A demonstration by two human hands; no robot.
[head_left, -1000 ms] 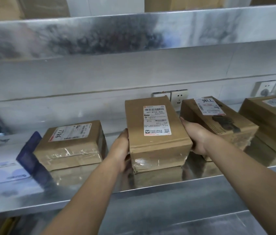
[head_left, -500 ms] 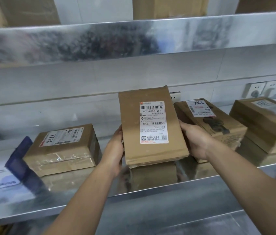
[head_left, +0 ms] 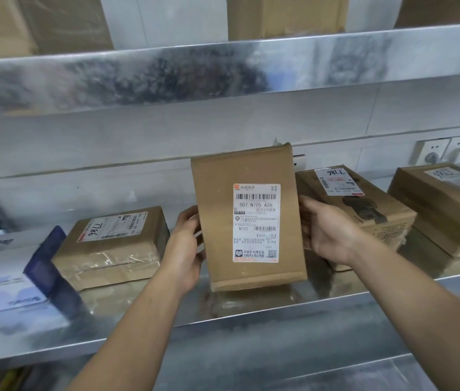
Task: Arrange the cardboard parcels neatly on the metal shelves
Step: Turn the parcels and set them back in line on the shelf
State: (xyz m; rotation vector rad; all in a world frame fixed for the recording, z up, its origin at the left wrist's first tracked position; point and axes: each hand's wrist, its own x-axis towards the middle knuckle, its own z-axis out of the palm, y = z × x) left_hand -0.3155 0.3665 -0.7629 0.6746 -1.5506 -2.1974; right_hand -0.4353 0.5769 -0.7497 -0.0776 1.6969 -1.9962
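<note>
A brown cardboard parcel (head_left: 223, 215) with a white shipping label stands nearly upright on its short edge on the metal shelf (head_left: 251, 311). My left hand (head_left: 187, 244) grips its left side and my right hand (head_left: 327, 232) holds its right side, fingers curled behind it. A flat parcel (head_left: 115, 244) marked 7786 lies to the left. Two more parcels (head_left: 358, 204) (head_left: 449, 204) lie to the right, the nearer one just behind my right hand.
A white and blue box (head_left: 11, 280) lies at the shelf's far left. More cardboard boxes (head_left: 285, 15) stand on the upper shelf (head_left: 223, 71). Wall sockets (head_left: 434, 150) sit on the tiled wall behind the right parcels.
The middle parcel has been tipped up from lying flat to standing nearly upright, both hands staying on its sides.
</note>
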